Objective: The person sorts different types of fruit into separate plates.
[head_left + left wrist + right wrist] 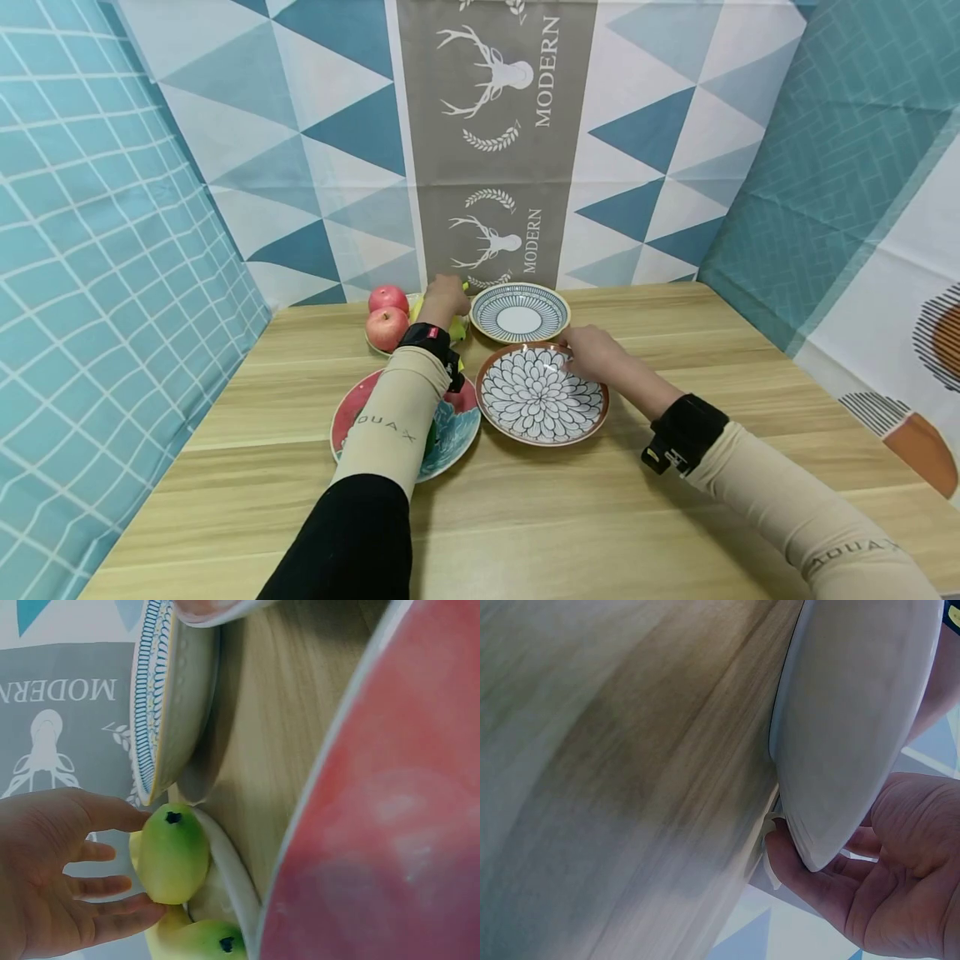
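Note:
At the back of the table, my left hand [447, 296] reaches over a small dish of fruit. Its thumb and fingers pinch the end of a yellow-green banana [176, 855]. A second banana [206, 941] lies close beneath it in the left wrist view. My right hand [596, 354] grips the far right rim of a brown-edged plate [540, 396] with a white petal pattern. In the right wrist view, the plate's pale underside [855, 712] is seen side-on, with fingers [802, 874] curled round its edge.
Two red apples [387, 327] sit left of the bananas. Behind the petal plate stands a blue-striped plate [519, 321]. A red and blue plate [459, 437] lies under my left forearm, which hides part of it. A patterned cloth [495, 158] hangs behind the table.

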`<move>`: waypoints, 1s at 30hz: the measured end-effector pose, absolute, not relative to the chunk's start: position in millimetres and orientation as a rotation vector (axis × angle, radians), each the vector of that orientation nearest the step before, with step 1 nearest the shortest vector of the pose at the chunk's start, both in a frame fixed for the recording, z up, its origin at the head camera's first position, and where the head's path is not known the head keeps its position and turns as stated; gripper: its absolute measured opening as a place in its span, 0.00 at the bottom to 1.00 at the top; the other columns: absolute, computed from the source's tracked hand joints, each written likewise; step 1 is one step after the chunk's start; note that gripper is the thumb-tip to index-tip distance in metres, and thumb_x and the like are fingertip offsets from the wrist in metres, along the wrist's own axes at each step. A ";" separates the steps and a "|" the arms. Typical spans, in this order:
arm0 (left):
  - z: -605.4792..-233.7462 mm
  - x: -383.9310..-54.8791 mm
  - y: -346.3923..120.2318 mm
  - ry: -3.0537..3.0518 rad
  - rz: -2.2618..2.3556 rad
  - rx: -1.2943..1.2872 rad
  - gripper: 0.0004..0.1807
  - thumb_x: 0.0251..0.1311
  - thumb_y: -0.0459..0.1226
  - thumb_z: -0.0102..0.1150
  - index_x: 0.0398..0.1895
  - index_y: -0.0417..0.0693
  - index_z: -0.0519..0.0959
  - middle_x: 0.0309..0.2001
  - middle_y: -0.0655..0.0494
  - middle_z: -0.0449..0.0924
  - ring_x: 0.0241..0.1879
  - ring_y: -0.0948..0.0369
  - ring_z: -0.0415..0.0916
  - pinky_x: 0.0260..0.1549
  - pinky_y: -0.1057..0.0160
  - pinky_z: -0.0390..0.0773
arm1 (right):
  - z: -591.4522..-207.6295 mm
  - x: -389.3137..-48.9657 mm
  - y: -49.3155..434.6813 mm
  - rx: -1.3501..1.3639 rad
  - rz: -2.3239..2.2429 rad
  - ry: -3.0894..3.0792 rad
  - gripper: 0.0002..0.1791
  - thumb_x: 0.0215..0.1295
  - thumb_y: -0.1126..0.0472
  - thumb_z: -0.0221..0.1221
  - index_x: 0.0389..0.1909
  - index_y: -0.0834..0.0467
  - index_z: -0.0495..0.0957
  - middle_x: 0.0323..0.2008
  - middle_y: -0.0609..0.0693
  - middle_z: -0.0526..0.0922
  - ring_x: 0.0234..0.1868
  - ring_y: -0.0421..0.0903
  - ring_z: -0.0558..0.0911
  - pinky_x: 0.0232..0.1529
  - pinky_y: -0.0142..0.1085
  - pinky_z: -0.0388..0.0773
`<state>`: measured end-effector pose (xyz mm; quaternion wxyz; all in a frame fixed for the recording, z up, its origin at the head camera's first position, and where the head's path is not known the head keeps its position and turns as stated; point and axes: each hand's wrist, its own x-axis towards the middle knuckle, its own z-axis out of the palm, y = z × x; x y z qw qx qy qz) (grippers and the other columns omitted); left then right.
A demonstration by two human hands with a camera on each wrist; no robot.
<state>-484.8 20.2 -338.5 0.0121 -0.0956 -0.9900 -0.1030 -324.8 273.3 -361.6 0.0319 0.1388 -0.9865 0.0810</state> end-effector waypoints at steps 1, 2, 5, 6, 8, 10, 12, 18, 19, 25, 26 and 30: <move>-341.2 -486.2 20.3 -3.089 -0.321 -0.298 0.25 0.65 0.38 0.60 0.63 0.34 0.77 0.65 0.31 0.72 0.65 0.40 0.73 0.64 0.47 0.77 | -361.9 -324.6 273.0 0.431 0.241 -3.038 0.17 0.66 0.61 0.72 0.51 0.64 0.83 0.41 0.57 0.86 0.44 0.56 0.84 0.49 0.51 0.83; -343.7 -487.7 20.3 -3.091 -0.324 -0.294 0.26 0.65 0.38 0.60 0.63 0.33 0.76 0.65 0.31 0.71 0.64 0.40 0.73 0.64 0.46 0.77 | -362.2 -324.5 272.6 0.436 0.235 -3.038 0.17 0.66 0.61 0.72 0.51 0.64 0.83 0.40 0.57 0.86 0.44 0.56 0.84 0.49 0.50 0.83; -351.4 -492.7 21.0 -3.115 -0.301 -0.283 0.27 0.66 0.38 0.60 0.65 0.33 0.75 0.65 0.31 0.70 0.64 0.39 0.73 0.63 0.46 0.77 | -362.7 -324.1 271.7 0.442 0.222 -3.040 0.16 0.66 0.60 0.72 0.50 0.63 0.82 0.39 0.56 0.85 0.42 0.55 0.83 0.48 0.50 0.82; -353.4 -493.9 21.2 -3.122 -0.297 -0.274 0.27 0.66 0.39 0.59 0.66 0.33 0.74 0.65 0.31 0.70 0.64 0.39 0.73 0.63 0.45 0.77 | -362.6 -324.0 271.6 0.443 0.219 -3.039 0.16 0.65 0.60 0.72 0.49 0.63 0.82 0.38 0.55 0.85 0.42 0.55 0.83 0.48 0.50 0.82; -355.6 -495.0 21.6 -3.126 -0.304 -0.256 0.28 0.66 0.39 0.59 0.66 0.33 0.73 0.64 0.31 0.71 0.64 0.39 0.73 0.62 0.45 0.78 | -362.2 -324.0 271.7 0.435 0.222 -3.039 0.16 0.65 0.60 0.72 0.49 0.63 0.82 0.38 0.55 0.85 0.42 0.55 0.83 0.47 0.50 0.82; -355.9 -493.4 22.2 -3.126 -0.309 -0.233 0.29 0.67 0.40 0.58 0.67 0.33 0.72 0.64 0.31 0.71 0.64 0.40 0.73 0.61 0.45 0.79 | -361.5 -323.9 272.1 0.433 0.227 -3.039 0.16 0.65 0.60 0.73 0.50 0.63 0.82 0.38 0.56 0.84 0.42 0.55 0.83 0.47 0.50 0.82; -354.5 -489.1 22.6 -3.118 -0.333 -0.205 0.28 0.68 0.40 0.57 0.67 0.32 0.72 0.64 0.32 0.73 0.65 0.41 0.73 0.60 0.45 0.80 | -360.6 -323.7 272.4 0.433 0.226 -3.040 0.18 0.65 0.60 0.73 0.51 0.63 0.82 0.38 0.56 0.84 0.42 0.55 0.83 0.47 0.50 0.82; -351.4 -479.5 22.6 -3.061 -0.386 -0.185 0.26 0.67 0.40 0.59 0.63 0.34 0.75 0.61 0.34 0.76 0.63 0.42 0.76 0.57 0.45 0.81 | -358.2 -322.5 272.9 0.420 0.226 -3.046 0.18 0.65 0.60 0.73 0.51 0.64 0.82 0.38 0.56 0.85 0.41 0.55 0.83 0.46 0.49 0.83; -351.7 -480.3 22.1 -3.053 -0.397 -0.172 0.26 0.67 0.41 0.59 0.63 0.34 0.76 0.61 0.35 0.77 0.62 0.42 0.76 0.57 0.45 0.81 | -358.1 -322.5 272.8 0.418 0.229 -3.046 0.18 0.65 0.60 0.73 0.51 0.64 0.82 0.38 0.56 0.85 0.41 0.54 0.83 0.46 0.49 0.83; -355.5 -492.1 17.8 -3.040 -0.448 -0.099 0.27 0.66 0.47 0.64 0.60 0.37 0.81 0.60 0.38 0.80 0.60 0.43 0.79 0.56 0.47 0.82 | -359.8 -325.9 271.8 0.419 0.222 -3.050 0.18 0.65 0.59 0.73 0.52 0.63 0.82 0.39 0.56 0.85 0.41 0.54 0.83 0.46 0.48 0.83; -355.9 -493.4 17.3 -3.033 -0.452 -0.105 0.26 0.65 0.47 0.65 0.58 0.37 0.81 0.59 0.38 0.81 0.59 0.43 0.79 0.55 0.47 0.82 | -360.1 -326.3 271.8 0.419 0.221 -3.051 0.19 0.65 0.59 0.73 0.52 0.63 0.82 0.39 0.56 0.85 0.41 0.54 0.83 0.46 0.48 0.83; -355.6 -495.7 16.5 -2.996 -0.476 -0.121 0.27 0.62 0.48 0.70 0.55 0.36 0.82 0.58 0.38 0.82 0.58 0.42 0.80 0.54 0.46 0.82 | -360.3 -326.2 273.0 0.405 0.236 -3.058 0.19 0.65 0.59 0.73 0.52 0.63 0.82 0.38 0.55 0.85 0.40 0.54 0.83 0.46 0.48 0.83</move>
